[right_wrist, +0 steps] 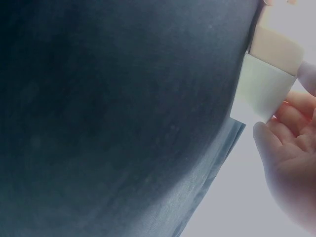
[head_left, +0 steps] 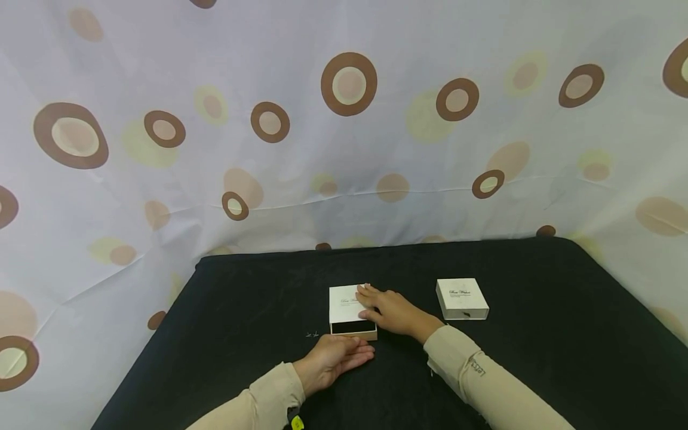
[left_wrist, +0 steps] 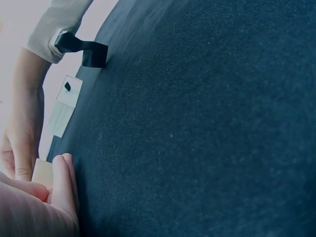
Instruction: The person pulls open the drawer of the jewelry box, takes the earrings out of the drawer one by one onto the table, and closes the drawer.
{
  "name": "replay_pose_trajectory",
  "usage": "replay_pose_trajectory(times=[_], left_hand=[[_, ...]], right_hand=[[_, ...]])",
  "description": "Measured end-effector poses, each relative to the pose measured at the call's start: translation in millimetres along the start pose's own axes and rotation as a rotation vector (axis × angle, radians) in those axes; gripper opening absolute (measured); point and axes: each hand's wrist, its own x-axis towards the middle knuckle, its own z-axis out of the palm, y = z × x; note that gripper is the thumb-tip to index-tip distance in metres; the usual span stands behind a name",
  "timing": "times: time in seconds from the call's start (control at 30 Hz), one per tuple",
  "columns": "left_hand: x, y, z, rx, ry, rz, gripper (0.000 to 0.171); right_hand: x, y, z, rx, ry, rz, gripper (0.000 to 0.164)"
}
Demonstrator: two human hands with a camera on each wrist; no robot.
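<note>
A white sliding box with dark print lies on the black cloth. Its drawer sticks part way out of the sleeve at the near side, showing a dark inside. My right hand rests across the right part of the sleeve's top, fingers extended. At the drawer's front edge is my left hand, palm turned up, fingers fairly straight and touching the front. In the right wrist view, the sleeve's side and the paler drawer side show beside my right fingers. Two tiny silvery pieces lie left of the box.
A second white box, closed, with a small dark tab on its front, stands to the right. Black cloth covers the table. Behind it hangs a pale curtain with brown circles.
</note>
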Motion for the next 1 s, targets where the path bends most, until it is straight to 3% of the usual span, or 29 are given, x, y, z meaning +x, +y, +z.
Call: replay_pose_trajectory(times=[1.0], left_hand=[[4.6,5.9,0.2,-0.038,0.003,0.003,0.027]], right_hand=[[-0.3,-2.4,-1.8,0.010,0.001,0.006,0.051]])
